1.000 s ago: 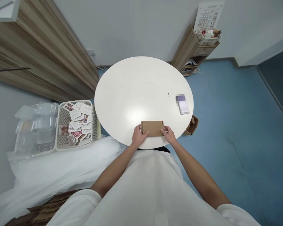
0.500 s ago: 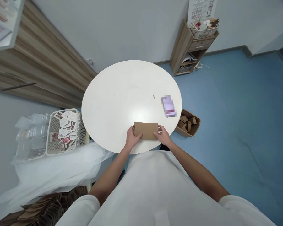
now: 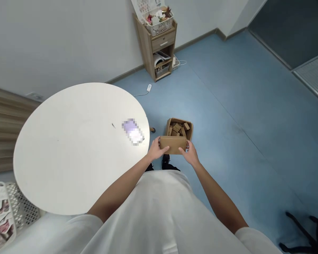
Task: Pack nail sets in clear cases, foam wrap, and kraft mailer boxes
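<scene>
Between my two hands is a flat brown cardboard box (image 3: 173, 144), closed and held level. My left hand (image 3: 157, 149) grips its left end, thumb on the top face. On the right end, my right hand (image 3: 190, 153) has its fingers round the side and its thumb on top. Just beyond the held box, an open cardboard carton (image 3: 191, 130) stands on the floor with several small brown boxes (image 3: 178, 127) inside. The held box overlaps the carton's near edge in view.
A white oval table (image 3: 82, 141) is on my left, bearing a blurred purple item (image 3: 132, 131) near its right edge. A wooden cabinet (image 3: 145, 46) stands by the wall. A power strip (image 3: 149, 88) lies on the floor. Black chair legs (image 3: 304, 240) show at lower right.
I have turned right, carrying the box off from over the table's front edge to above the floor beside the carton. Both hands have kept their hold.
</scene>
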The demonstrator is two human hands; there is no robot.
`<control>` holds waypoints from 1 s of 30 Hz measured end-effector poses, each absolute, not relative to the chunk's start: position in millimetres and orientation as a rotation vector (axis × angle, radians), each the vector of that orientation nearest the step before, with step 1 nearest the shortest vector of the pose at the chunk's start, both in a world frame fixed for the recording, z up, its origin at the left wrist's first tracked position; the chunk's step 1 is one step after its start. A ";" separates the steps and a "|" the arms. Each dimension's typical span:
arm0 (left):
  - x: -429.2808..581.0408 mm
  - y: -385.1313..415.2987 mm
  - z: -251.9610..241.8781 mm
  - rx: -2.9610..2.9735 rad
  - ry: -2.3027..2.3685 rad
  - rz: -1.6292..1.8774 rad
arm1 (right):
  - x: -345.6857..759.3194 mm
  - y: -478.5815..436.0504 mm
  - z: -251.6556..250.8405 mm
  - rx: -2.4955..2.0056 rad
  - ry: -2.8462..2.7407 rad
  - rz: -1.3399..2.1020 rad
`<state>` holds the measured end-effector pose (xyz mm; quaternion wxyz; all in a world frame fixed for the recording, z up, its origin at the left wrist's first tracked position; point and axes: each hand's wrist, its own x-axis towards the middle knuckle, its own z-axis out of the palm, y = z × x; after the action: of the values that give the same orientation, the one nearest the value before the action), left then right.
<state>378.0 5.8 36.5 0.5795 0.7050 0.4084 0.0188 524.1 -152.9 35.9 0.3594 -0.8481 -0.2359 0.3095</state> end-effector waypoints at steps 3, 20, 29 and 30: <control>425.1 12.4 25.9 1.761 0.790 0.057 | 552.3 -159.1 27.1 -2.165 -0.548 0.779; 319.0 16.2 36.7 1.502 1.046 0.049 | 533.3 -131.0 25.3 -2.181 -0.732 1.052; 158.9 0.2 79.2 1.402 1.274 0.421 | 391.7 -41.3 60.6 -1.872 -1.327 1.150; 136.7 -3.0 79.6 1.373 1.297 0.455 | 368.7 -32.9 61.6 -1.835 -1.376 1.169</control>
<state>136.7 -3.0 79.6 0.5640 0.5836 0.5512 0.1936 368.7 -32.9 61.6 0.2797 -0.6844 -0.5132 0.4359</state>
